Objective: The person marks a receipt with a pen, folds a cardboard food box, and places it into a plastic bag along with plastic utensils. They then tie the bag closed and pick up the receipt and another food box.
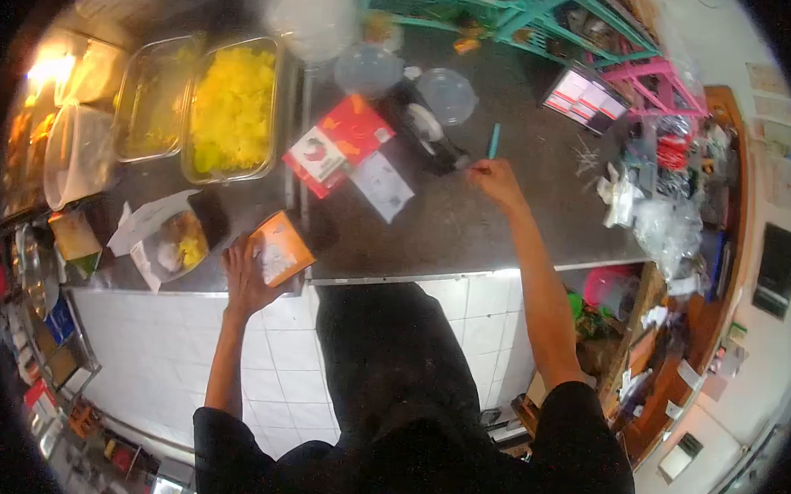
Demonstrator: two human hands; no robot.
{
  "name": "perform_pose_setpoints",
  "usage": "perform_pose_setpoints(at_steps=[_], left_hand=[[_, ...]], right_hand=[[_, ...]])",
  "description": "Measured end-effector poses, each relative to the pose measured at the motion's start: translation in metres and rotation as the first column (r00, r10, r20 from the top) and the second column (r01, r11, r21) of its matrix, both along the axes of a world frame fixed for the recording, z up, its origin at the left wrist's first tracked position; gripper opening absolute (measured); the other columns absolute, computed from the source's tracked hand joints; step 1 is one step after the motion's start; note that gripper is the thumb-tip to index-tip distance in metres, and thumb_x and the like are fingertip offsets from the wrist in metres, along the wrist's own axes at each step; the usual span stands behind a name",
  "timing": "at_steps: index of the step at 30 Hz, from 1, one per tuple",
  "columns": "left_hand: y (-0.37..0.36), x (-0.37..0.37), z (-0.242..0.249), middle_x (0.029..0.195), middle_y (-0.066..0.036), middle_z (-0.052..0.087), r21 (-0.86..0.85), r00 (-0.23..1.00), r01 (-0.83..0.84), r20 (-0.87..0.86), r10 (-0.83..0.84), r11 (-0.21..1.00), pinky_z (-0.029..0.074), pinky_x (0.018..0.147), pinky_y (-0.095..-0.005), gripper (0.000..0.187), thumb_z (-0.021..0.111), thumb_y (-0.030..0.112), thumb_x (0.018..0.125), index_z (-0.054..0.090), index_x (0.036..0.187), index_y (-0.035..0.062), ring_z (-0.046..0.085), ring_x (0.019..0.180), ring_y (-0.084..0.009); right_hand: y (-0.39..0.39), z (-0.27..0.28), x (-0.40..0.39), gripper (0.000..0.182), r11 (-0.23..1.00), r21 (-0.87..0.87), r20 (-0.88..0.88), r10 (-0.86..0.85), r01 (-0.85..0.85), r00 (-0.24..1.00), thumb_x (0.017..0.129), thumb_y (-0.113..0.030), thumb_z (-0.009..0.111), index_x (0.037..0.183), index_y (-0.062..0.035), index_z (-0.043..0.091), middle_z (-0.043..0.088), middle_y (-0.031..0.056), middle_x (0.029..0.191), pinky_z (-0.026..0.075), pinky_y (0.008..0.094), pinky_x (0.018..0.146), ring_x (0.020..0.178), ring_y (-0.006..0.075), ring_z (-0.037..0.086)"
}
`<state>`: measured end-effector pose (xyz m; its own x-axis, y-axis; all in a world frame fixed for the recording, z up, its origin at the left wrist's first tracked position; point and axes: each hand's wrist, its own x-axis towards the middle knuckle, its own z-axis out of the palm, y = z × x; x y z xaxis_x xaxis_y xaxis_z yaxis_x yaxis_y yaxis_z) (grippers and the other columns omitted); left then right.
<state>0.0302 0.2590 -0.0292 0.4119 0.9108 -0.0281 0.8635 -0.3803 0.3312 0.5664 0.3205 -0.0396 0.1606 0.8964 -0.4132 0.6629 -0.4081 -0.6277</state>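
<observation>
My left hand (243,278) grips the near left side of an orange box (287,247) with a pale printed panel, at the counter's front edge. Left of that hand stands an opened paper box (156,226) with yellow food in it. My right hand (499,184) is over the counter, its fingertips pinched together; whatever is between them is too small to make out. Just beyond the fingertips lies a black and white device (425,127), blurred, with a teal pen (495,140) to its right. A red printed packet (360,124) and a white paper (382,186) lie between my hands.
Glass trays, one filled with yellow food (234,107), stand at the back left. Clear round lids (446,96) lie at the back. A tablet (587,98) leans near green crates (547,20). Plastic bags (669,237) crowd the right edge.
</observation>
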Motion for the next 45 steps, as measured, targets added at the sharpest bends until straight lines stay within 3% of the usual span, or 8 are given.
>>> perform_pose_setpoints(at_steps=[4, 17, 28, 32, 35, 36, 39, 45], left_hand=[[-0.005, -0.008, -0.019, 0.128, -0.019, 0.049, -0.002, 0.998, -0.004, 0.063, 0.004, 1.0, 0.034, 0.097, -0.0544, 0.092, 0.084, 0.055, 0.057, 0.047, 0.125, 0.0064, 0.045, 0.119, -0.0402], [-0.004, -0.027, -0.016, 0.136, -0.026, 0.041, -0.071, 0.967, -0.016, 0.252, 0.034, 0.997, 0.027, 0.105, -0.0556, 0.097, 0.088, 0.042, 0.054, 0.04, 0.13, 0.0047, 0.04, 0.125, -0.0433], [0.005, -0.041, -0.013, 0.15, -0.019, 0.033, -0.213, 0.931, 0.018, 0.361, 0.062, 0.977, 0.032, 0.105, -0.0529, 0.071, 0.077, 0.033, 0.069, 0.049, 0.13, 0.0078, 0.045, 0.125, -0.0369], [0.0, -0.035, -0.024, 0.15, -0.017, 0.033, -0.218, 0.954, 0.033, 0.297, 0.034, 0.975, 0.028, 0.106, -0.0545, 0.08, 0.078, 0.038, 0.067, 0.045, 0.134, 0.0096, 0.04, 0.129, -0.0347], [-0.006, -0.024, -0.044, 0.15, -0.017, 0.032, -0.18, 0.96, -0.005, 0.274, 0.054, 0.984, 0.023, 0.107, -0.0557, 0.087, 0.079, 0.042, 0.063, 0.042, 0.136, 0.0141, 0.034, 0.133, -0.0344], [-0.008, -0.024, -0.045, 0.149, -0.016, 0.034, -0.175, 0.973, 0.004, 0.227, 0.036, 0.985, 0.022, 0.108, -0.0557, 0.084, 0.079, 0.043, 0.064, 0.043, 0.136, 0.0152, 0.033, 0.134, -0.0344], [0.012, -0.012, -0.041, 0.144, -0.016, 0.04, -0.309, 0.826, -0.034, 0.527, 0.201, 0.95, 0.021, 0.109, -0.0619, 0.076, 0.076, 0.03, 0.071, 0.047, 0.139, 0.0156, 0.036, 0.134, -0.0353], [-0.03, -0.07, 0.001, 0.141, -0.019, 0.044, -0.086, 0.712, -0.159, 0.68, 0.175, 0.983, 0.025, 0.114, -0.0507, 0.071, 0.076, 0.032, 0.078, 0.048, 0.138, 0.0069, 0.039, 0.135, -0.0349]], right_hand=[[-0.017, -0.068, 0.006, 0.025, 0.981, -0.011, 0.396, 0.185, -0.196, 0.9, 0.076, -0.023, 0.068, 0.087, -0.0014, 0.073, 0.068, 0.0141, 0.07, 0.049, 0.0411, 0.057, 0.059, 0.0257, 0.064], [-0.025, 0.065, -0.353, 0.014, 1.0, 0.019, -0.71, 0.029, -0.023, 0.703, 0.091, -0.012, 0.066, 0.098, -0.0014, 0.069, 0.068, 0.0064, 0.094, 0.051, 0.0278, 0.079, 0.088, 0.0131, 0.065], [-0.017, 0.005, -0.427, 0.062, 0.974, 0.203, -0.024, 0.111, -0.104, 0.994, 0.082, -0.013, 0.076, 0.137, -0.0039, 0.049, 0.068, 0.0149, 0.089, 0.055, 0.0328, 0.065, 0.074, 0.0219, 0.07], [-0.006, 0.032, -0.431, 0.08, 0.972, -0.203, -0.145, -0.15, 0.119, 0.978, 0.079, -0.012, 0.077, 0.145, -0.0025, 0.032, 0.068, 0.0188, 0.094, 0.055, 0.0387, 0.06, 0.062, 0.0241, 0.069], [-0.018, 0.043, -0.406, 0.079, 0.968, 0.118, 0.326, 0.172, -0.221, 0.93, 0.079, -0.01, 0.075, 0.146, -0.0048, 0.033, 0.068, 0.0167, 0.089, 0.054, 0.0393, 0.063, 0.068, 0.0262, 0.069], [-0.008, 0.078, -0.418, 0.079, 0.987, -0.156, 0.287, 0.091, -0.047, 0.953, 0.079, -0.01, 0.074, 0.147, -0.0054, 0.033, 0.068, 0.0159, 0.09, 0.054, 0.0404, 0.068, 0.074, 0.0279, 0.069], [0.048, 0.121, -0.49, 0.074, 0.815, 0.416, 0.239, 0.33, -0.404, 0.913, 0.078, -0.013, 0.075, 0.145, -0.0114, 0.042, 0.059, 0.018, 0.125, 0.048, 0.0467, 0.091, 0.105, 0.0361, 0.06], [0.119, 0.095, -0.591, 0.05, 0.546, 0.391, 0.162, 0.752, -0.741, 0.639, 0.089, -0.009, 0.063, 0.137, -0.0118, 0.049, 0.065, 0.0201, 0.093, 0.052, 0.0432, 0.072, 0.083, 0.0366, 0.065]])
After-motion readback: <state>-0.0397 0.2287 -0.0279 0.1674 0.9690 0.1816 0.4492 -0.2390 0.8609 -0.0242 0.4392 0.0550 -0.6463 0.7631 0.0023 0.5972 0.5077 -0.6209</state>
